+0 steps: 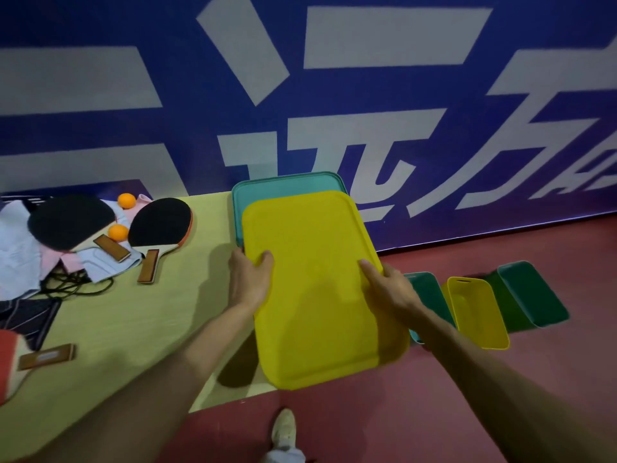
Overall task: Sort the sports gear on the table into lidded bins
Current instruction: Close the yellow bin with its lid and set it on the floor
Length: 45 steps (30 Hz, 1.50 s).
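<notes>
"Well, where is the yellow lid [320, 289] found?"

"At frame centre, overlapping a teal lid [287, 185] and jutting past the right edge of the table [133, 329]."

"What is counted?"

"Two lids; three paddles [160, 225] and two orange balls [127, 200] at the left; at least three bins [477, 315] on the floor [434, 412] at the right."

"And the hands?"

"The lid's left edge is gripped by the left hand [250, 279], its right edge by the right hand [390, 289], thumbs laid on top."

"Room?"

"Bare tabletop is left between paddles and lids."
</notes>
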### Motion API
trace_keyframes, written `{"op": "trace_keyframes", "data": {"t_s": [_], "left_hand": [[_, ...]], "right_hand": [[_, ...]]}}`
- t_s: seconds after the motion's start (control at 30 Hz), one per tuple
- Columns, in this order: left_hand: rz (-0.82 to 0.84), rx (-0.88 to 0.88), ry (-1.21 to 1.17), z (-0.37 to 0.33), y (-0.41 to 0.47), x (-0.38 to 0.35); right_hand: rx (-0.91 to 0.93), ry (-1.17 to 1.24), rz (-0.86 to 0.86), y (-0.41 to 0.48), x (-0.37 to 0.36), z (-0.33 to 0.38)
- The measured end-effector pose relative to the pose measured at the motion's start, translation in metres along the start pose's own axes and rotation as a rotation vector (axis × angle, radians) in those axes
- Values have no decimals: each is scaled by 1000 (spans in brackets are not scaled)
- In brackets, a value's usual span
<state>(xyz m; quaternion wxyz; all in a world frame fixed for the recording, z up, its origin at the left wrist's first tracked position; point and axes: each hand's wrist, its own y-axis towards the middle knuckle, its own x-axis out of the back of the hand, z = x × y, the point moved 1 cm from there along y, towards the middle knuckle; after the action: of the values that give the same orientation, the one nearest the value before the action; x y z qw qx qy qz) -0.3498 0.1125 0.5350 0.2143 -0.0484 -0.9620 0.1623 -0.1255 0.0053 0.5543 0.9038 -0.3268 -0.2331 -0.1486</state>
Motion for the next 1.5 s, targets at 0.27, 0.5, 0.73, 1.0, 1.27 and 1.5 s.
{"op": "trace_keyframes", "data": {"t_s": [0.27, 0.5, 0.73, 1.0, 1.27, 1.5], "left_hand": [[121, 96, -131, 0, -24, 15], [96, -28, -100, -45, -30, -11], [102, -124, -88, -106, -37, -110], [128, -109, 97, -143, -26, -286], [-10, 239, 178, -52, 56, -397], [-50, 442, 280, 45, 109, -457]], "right_hand": [[34, 102, -29, -12, 1, 12], [94, 148, -71, 0, 56, 15], [115, 246, -132, 41, 145, -30], [86, 346, -156, 122, 255, -136], [-70, 293, 6, 208, 241, -218], [-228, 291, 100, 300, 168, -299]]}}
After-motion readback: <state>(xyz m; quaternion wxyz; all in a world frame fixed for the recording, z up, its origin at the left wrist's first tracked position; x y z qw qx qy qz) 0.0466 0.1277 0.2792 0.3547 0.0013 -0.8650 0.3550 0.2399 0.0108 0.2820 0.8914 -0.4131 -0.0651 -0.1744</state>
